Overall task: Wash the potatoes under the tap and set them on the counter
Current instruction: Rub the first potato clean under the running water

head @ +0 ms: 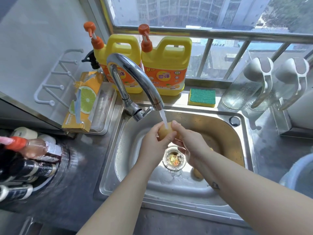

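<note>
I hold one potato [166,131] in both hands — my left hand [152,143] and right hand [189,141] are closed around it, right under the tap [135,78], so the water hits it. Another potato [198,173] waits low in the sink [177,189] — none sit on the counter [81,175] yet.

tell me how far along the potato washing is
Done: no washed potato shows on the counter yet. In hand: the left hand and right hand hold one potato under the running tap. Left: another potato lies in the sink beside the right forearm, then all go to the counter.
</note>
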`<state>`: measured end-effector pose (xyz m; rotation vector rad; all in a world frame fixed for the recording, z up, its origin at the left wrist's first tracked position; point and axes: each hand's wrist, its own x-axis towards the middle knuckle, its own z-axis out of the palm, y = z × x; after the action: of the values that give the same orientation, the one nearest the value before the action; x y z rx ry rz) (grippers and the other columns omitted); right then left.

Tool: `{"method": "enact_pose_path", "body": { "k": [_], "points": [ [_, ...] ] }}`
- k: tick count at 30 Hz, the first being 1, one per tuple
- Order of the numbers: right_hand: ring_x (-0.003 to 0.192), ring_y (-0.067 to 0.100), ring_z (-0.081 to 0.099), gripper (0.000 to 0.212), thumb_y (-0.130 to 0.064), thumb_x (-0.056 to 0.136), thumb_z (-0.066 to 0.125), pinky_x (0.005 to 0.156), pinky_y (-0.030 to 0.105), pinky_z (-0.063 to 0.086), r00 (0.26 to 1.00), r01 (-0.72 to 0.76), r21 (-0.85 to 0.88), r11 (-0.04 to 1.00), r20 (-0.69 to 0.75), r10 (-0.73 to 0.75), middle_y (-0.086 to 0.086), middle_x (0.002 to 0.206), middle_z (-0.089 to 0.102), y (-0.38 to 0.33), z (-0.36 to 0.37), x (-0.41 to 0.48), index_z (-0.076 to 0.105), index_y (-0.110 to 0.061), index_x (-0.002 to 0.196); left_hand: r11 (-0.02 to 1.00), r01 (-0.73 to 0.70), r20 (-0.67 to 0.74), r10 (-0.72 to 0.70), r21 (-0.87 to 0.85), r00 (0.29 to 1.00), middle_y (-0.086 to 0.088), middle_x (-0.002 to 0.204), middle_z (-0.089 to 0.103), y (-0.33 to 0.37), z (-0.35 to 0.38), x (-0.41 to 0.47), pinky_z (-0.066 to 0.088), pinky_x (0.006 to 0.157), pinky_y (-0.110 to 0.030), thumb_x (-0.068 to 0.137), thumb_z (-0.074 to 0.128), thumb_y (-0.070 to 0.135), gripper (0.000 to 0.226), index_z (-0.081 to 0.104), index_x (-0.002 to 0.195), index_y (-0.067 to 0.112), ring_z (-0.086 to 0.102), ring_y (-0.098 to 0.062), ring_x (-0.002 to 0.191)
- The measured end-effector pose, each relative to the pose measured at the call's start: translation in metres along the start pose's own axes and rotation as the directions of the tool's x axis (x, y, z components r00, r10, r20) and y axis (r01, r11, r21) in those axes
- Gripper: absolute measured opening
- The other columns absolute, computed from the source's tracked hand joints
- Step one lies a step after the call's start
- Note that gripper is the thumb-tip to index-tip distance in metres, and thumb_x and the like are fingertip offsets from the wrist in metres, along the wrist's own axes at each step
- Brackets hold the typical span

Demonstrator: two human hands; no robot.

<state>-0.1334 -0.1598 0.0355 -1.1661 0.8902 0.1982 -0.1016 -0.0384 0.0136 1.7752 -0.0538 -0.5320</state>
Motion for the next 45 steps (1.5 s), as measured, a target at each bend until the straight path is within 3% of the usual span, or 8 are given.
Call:
{"method": "enact_pose_path", "body": {
  "k": [6,10,17,23,26,28,31,45],
  "points": [
    [0.101,0.027,0.072,0.027,-0.031,0.091,0.072,0.070,0.019,0.050,0.989,0.094,0.017,0.995,0.112,-0.096,0.010,0.109,0.077,-0.007,-0.013,-0.004,0.073,-0.013,0.111,0.851,0.193,0.037,-0.200,-0.489,0.979,0.010,0.100,0.072,0.015,0.013,-0.002,0.047,0.084,-0.028,0.100,0.055,0.039,0.025,0.069,0.117,0.028,0.063,-0.006,0.092],
    [0.086,0.006,0.070,0.038,-0.023,0.076,0.087,0.061,0.014,0.049,0.938,0.345,-0.338,0.875,0.138,-0.317,-0.007,0.102,0.075,-0.003,-0.022,-0.013,0.070,-0.026,0.110,0.603,0.358,0.078,-0.440,-0.713,0.895,0.004,0.105,0.074,0.019,0.010,0.003,0.050,0.089,-0.037,0.106,0.042,0.035,0.031,0.069,0.116,0.024,0.065,-0.015,0.097],
    [0.100,0.003,0.063,0.047,-0.007,0.072,0.083,0.089,0.013,0.047,0.654,0.679,-0.619,0.394,0.267,-0.708,-0.015,0.108,0.070,0.005,-0.026,-0.013,0.067,-0.024,0.113,0.528,0.522,0.222,-0.528,-0.670,0.820,-0.011,0.115,0.066,0.021,0.007,-0.006,0.053,0.097,-0.049,0.101,0.048,0.051,0.044,0.068,0.113,0.013,0.064,-0.027,0.098],
    [0.097,0.001,0.064,0.034,-0.015,0.078,0.079,0.088,0.012,0.046,0.578,0.751,-0.590,0.295,0.372,-0.727,-0.015,0.105,0.072,0.019,-0.025,-0.013,0.072,-0.021,0.110,0.589,0.426,0.206,-0.405,-0.687,0.891,-0.008,0.098,0.070,0.010,0.012,-0.023,0.057,0.082,-0.040,0.100,0.056,0.033,0.024,0.068,0.105,0.012,0.068,-0.024,0.091],
    [0.090,-0.003,0.069,0.011,-0.022,0.087,0.076,0.082,0.009,0.048,0.714,0.649,-0.599,0.468,0.269,-0.646,-0.017,0.091,0.076,0.016,-0.028,-0.010,0.077,-0.021,0.098,0.779,0.391,0.107,-0.392,-0.490,0.914,-0.001,0.111,0.068,-0.004,0.002,-0.024,0.057,0.091,-0.040,0.093,0.069,0.028,0.034,0.060,0.124,0.020,0.069,-0.023,0.100],
    [0.087,-0.001,0.069,0.010,-0.023,0.089,0.073,0.082,0.013,0.050,0.815,0.528,-0.699,0.482,0.259,-0.518,-0.015,0.090,0.075,0.021,-0.031,-0.003,0.077,-0.022,0.098,0.952,0.304,0.007,-0.304,0.036,0.952,0.008,0.126,0.058,-0.015,-0.008,-0.023,0.054,0.095,-0.042,0.081,0.076,0.033,0.061,0.050,0.135,0.033,0.065,-0.018,0.109],
    [0.090,0.007,0.068,0.016,-0.026,0.088,0.071,0.089,0.027,0.053,0.907,0.407,-0.815,0.412,0.308,-0.287,-0.012,0.090,0.072,0.034,-0.032,0.005,0.076,-0.021,0.103,0.837,0.117,-0.006,-0.135,0.535,0.991,0.010,0.132,0.045,-0.025,-0.013,-0.026,0.053,0.094,-0.043,0.073,0.072,0.033,0.076,0.040,0.141,0.037,0.056,-0.017,0.114],
    [0.098,0.016,0.065,0.021,-0.028,0.090,0.068,0.079,0.023,0.041,0.924,0.381,-0.850,0.365,0.360,-0.127,-0.001,0.102,0.074,0.061,-0.014,0.021,0.075,-0.017,0.106,0.811,0.351,-0.628,0.025,0.468,0.778,-0.004,0.132,0.051,-0.059,-0.120,0.002,0.050,0.096,-0.047,0.081,0.074,0.026,0.050,0.055,0.128,0.027,0.053,-0.033,0.115]
  ]
}}
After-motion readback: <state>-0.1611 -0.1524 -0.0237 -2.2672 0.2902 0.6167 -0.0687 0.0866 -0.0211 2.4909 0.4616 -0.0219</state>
